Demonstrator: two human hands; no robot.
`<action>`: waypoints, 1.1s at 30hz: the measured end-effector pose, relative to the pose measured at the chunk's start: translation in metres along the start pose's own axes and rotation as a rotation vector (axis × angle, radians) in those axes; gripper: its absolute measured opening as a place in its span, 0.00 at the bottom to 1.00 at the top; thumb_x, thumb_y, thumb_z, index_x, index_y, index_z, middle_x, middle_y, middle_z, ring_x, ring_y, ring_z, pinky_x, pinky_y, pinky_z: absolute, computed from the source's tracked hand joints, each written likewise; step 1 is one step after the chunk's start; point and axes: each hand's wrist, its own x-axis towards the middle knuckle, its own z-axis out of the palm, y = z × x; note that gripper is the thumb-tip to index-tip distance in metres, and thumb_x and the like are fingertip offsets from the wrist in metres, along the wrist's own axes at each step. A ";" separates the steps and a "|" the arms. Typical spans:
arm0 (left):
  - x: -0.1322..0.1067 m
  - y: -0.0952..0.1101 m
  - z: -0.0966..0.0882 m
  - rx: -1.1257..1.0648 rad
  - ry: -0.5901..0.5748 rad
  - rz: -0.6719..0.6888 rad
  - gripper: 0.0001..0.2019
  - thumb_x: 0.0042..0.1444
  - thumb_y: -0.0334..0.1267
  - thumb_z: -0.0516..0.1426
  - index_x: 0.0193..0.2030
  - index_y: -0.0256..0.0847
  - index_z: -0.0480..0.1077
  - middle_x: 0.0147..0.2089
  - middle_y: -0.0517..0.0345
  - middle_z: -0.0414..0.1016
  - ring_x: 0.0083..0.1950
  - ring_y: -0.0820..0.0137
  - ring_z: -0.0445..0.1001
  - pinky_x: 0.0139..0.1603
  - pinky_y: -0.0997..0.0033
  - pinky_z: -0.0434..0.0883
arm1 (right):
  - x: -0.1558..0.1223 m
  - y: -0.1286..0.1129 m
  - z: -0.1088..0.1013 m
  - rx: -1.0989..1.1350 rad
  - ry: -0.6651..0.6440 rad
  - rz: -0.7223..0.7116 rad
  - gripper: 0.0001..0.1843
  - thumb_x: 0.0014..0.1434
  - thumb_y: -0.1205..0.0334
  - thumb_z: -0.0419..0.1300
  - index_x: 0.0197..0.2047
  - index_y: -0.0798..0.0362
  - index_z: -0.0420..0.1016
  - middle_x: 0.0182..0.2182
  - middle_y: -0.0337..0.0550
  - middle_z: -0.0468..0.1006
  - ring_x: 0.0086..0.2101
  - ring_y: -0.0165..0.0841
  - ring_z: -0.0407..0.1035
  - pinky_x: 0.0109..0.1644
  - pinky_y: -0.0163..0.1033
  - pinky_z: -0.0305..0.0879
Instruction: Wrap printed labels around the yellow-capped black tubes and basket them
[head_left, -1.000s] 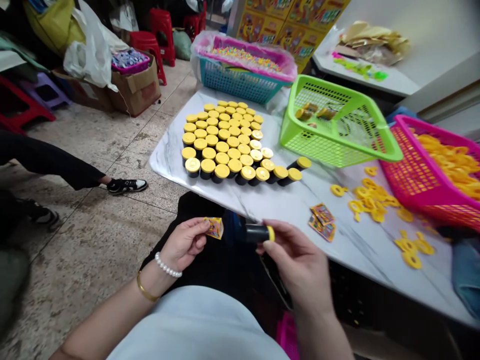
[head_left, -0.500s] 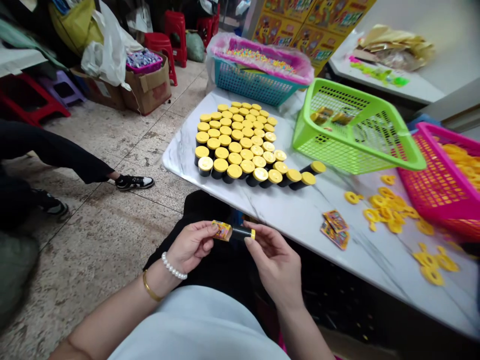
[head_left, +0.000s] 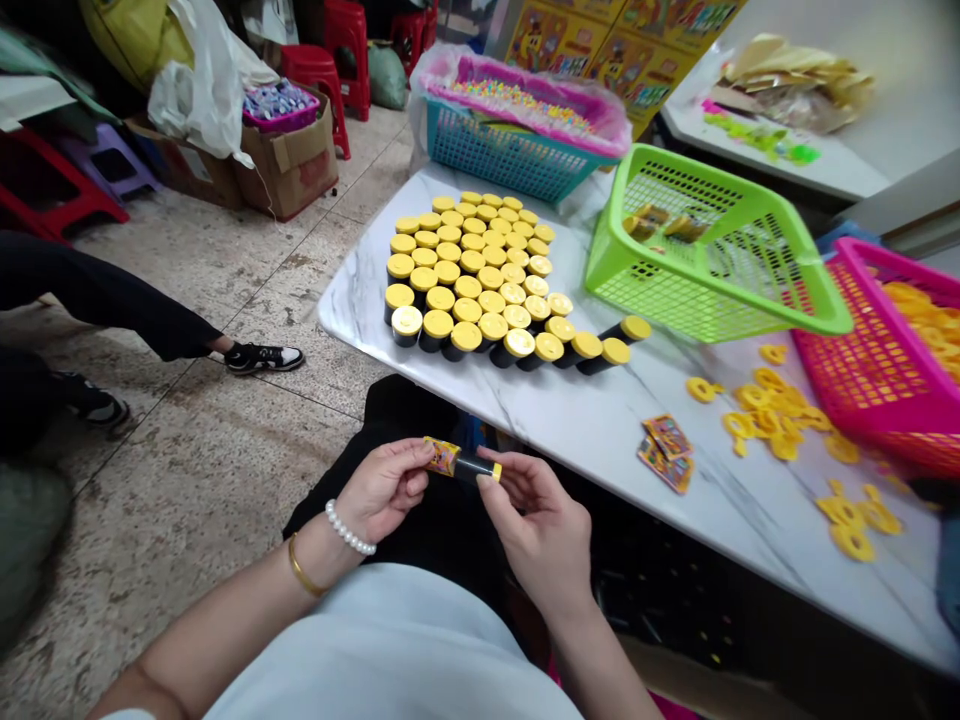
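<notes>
Above my lap, my left hand [head_left: 394, 482] pinches a printed yellow label sleeve [head_left: 442, 457] between thumb and fingers. My right hand [head_left: 536, 515] holds a small black tube [head_left: 474, 467] by its yellow-capped end. The tube's other end meets the sleeve's opening and seems to be partly inside it. On the table beyond my hands stand many black tubes with yellow caps [head_left: 469, 287], packed close together. Two flat printed sleeves [head_left: 666, 452] lie on the table to the right of my hands.
A green basket [head_left: 720, 300] holding a few packets stands on the marble-patterned table [head_left: 720, 520]. Behind is a teal basket [head_left: 510, 165] of colourful beads. Loose yellow plastic rings [head_left: 776, 410] lie by a pink basket [head_left: 862, 370]. Another person's leg [head_left: 112, 300] reaches in at left.
My right hand has moved slightly left, bringing the black tube closer against the label sleeve, so the gap between them has narrowed. The view has shifted a little.
</notes>
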 end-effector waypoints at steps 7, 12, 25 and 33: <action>-0.001 -0.002 -0.005 0.162 0.033 0.138 0.18 0.42 0.44 0.71 0.32 0.31 0.75 0.27 0.57 0.73 0.16 0.86 0.55 0.15 0.81 0.40 | -0.002 0.005 0.005 -0.100 -0.087 -0.110 0.10 0.60 0.61 0.64 0.45 0.48 0.72 0.44 0.46 0.83 0.41 0.38 0.81 0.49 0.43 0.79; -0.006 -0.003 -0.010 0.246 0.031 0.168 0.19 0.46 0.49 0.69 0.31 0.31 0.76 0.25 0.55 0.73 0.17 0.84 0.56 0.15 0.81 0.43 | -0.003 0.007 0.009 0.073 -0.152 -0.052 0.11 0.61 0.59 0.64 0.47 0.49 0.74 0.41 0.45 0.82 0.39 0.35 0.80 0.45 0.40 0.79; -0.019 0.006 -0.030 0.306 -0.126 0.293 0.28 0.44 0.38 0.72 0.55 0.42 0.74 0.51 0.48 0.75 0.42 0.67 0.77 0.37 0.68 0.77 | -0.006 0.006 0.006 0.005 -0.146 -0.405 0.18 0.53 0.66 0.72 0.47 0.44 0.78 0.43 0.46 0.80 0.43 0.42 0.77 0.47 0.49 0.77; -0.015 0.009 -0.034 0.347 -0.265 0.162 0.19 0.44 0.38 0.72 0.42 0.35 0.76 0.33 0.53 0.80 0.31 0.70 0.77 0.32 0.70 0.76 | -0.003 0.010 0.014 -0.075 -0.184 -0.479 0.18 0.55 0.66 0.71 0.49 0.42 0.80 0.44 0.46 0.79 0.40 0.38 0.75 0.42 0.45 0.76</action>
